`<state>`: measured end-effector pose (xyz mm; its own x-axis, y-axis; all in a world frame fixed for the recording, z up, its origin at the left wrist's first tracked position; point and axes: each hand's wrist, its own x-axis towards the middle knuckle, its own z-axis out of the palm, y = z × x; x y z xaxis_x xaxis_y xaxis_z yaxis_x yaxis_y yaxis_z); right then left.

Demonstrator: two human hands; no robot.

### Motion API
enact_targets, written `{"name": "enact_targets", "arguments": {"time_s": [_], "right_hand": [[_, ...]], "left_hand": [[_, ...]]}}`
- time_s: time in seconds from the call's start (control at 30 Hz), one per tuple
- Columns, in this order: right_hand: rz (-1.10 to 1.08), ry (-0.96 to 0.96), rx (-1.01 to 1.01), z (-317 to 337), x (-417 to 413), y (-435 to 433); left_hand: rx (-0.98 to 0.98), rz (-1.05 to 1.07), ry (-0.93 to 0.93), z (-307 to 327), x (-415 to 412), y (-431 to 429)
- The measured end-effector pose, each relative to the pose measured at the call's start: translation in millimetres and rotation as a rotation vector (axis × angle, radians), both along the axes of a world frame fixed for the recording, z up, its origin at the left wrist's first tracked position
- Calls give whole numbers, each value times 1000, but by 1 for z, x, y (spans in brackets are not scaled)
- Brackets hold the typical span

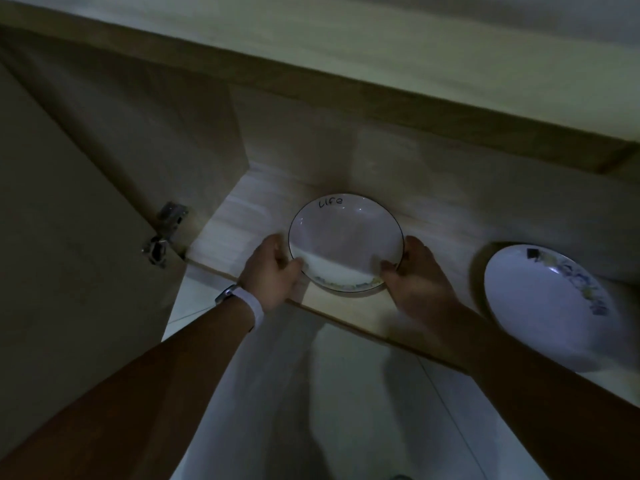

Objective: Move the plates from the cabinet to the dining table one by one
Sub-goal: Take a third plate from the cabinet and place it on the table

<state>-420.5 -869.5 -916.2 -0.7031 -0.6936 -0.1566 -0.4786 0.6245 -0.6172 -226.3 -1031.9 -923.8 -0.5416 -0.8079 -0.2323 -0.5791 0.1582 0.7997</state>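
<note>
A white plate (346, 242) with a thin dark rim and the word "Life" on it rests at the front of the wooden cabinet shelf (242, 216). My left hand (273, 271) grips its left edge with the thumb over the rim. On the opposite edge my right hand (415, 275) holds it the same way. A second white plate (540, 306) with a floral pattern lies on the shelf to the right, partly over the front edge and behind my right forearm.
The open cabinet door (69, 237) stands at the left, with metal hinges (162, 233) near the shelf corner. The cabinet's back panel rises just behind the plate. Pale tiled floor (311, 410) shows below the shelf. The scene is dim.
</note>
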Motion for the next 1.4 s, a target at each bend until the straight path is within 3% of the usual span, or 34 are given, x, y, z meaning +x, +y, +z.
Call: {"name": "enact_targets", "arguments": {"time_s": [0.5, 0.77, 1.0, 1.2, 1.4], "right_hand": [[-97, -108, -26, -13, -17, -30], [-80, -181, -193, -13, -12, -22], [-150, -438, -356, -8, 2, -6], [-214, -450, -480, -4, 24, 7], [-148, -468, -517, 13, 36, 20]], "left_hand": [[-44, 45, -76, -19, -31, -16], [54, 158, 184, -19, -27, -2], [147, 158, 347, -6, -12, 15], [150, 122, 477, 10, 4, 33], [158, 111, 589, 26, 25, 52]]}}
